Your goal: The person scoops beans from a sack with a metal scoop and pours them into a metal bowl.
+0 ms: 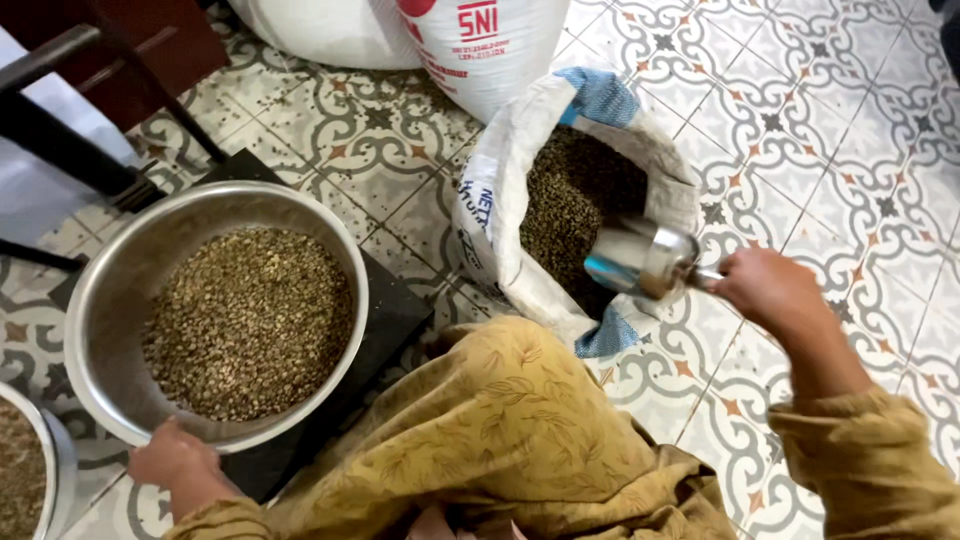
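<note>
Floor: patterned tiles (800,130), grey and rust on white.
On floor: open sack of beans (500,200), white sacks (400,30) behind it, black slab (395,310).
On slab: steel bowl (110,290).

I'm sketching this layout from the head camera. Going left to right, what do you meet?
Second bowl's rim → left hand → steel bowl of beans → open sack of beans → metal scoop → right hand.
</note>
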